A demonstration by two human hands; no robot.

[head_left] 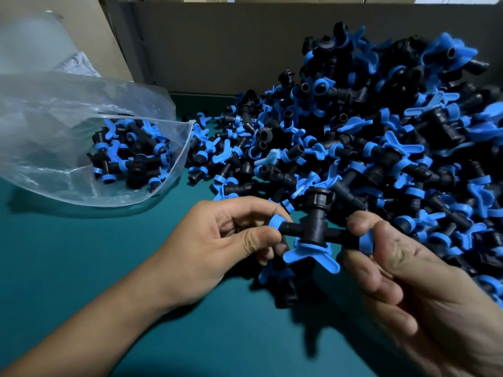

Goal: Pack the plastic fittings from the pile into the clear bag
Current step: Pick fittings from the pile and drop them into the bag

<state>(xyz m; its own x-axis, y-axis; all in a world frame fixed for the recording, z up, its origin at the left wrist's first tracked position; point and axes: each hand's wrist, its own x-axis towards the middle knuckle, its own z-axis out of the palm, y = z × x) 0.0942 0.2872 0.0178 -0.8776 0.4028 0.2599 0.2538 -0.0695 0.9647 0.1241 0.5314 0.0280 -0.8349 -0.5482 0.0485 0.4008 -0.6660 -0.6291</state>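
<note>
A black cross-shaped fitting (315, 227) with blue caps and a blue winged handle hangs in the air between both hands. My left hand (217, 246) pinches its left blue-capped arm with thumb and fingers. My right hand (394, 273) pinches its right blue-capped arm. A big pile of black and blue fittings (381, 137) covers the right and back of the green table. The clear bag (89, 131) lies open at the left, mouth facing the pile, with several fittings inside. Another fitting (283, 284) lies on the table just under the held one.
The green table top (136, 281) stretches in front of the bag and under my forearms. A grey panel wall (217, 44) stands behind the pile. Folded clear plastic (35, 42) leans at the far left behind the bag.
</note>
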